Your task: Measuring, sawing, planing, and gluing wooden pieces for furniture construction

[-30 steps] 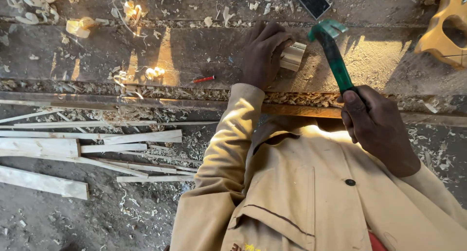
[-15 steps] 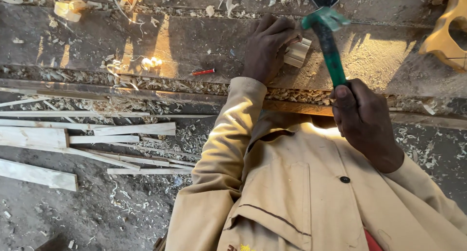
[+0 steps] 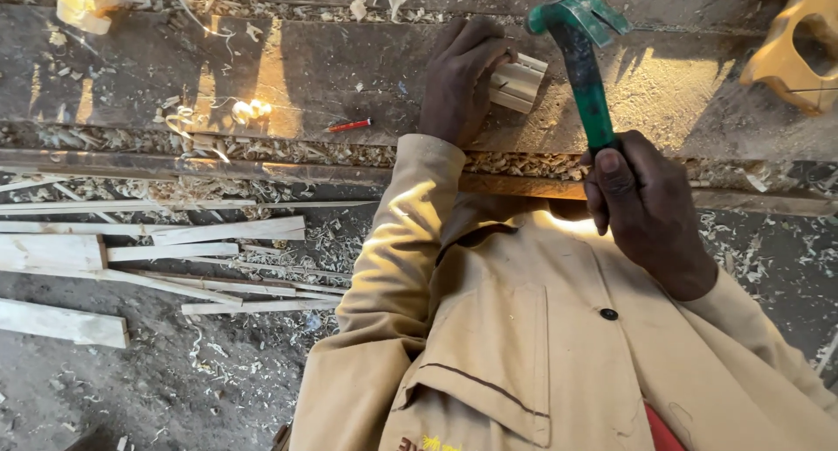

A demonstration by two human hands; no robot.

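Hammer raised over block near bench front edge
Left hand [image 3: 458, 80] is pressing the small wood block [image 3: 518, 82] onto bench [image 3: 332, 75]; right hand [image 3: 646, 208] is fisting the green claw hammer [image 3: 583, 62], open bench right.

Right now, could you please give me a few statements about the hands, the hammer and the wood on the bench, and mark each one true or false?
1. The right hand grips a green-handled hammer. True.
2. The left hand rests flat on the floor. False: it holds a small pale wood block on the bench.
3. The hammer head is raised above the block. True.
4. A blue pencil lies on the bench. False: the pencil left of the left hand is red.
5. Loose slats lie on the ground below the bench. True.
6. The bench is clean of shavings. False: shavings are strewn along its front edge.
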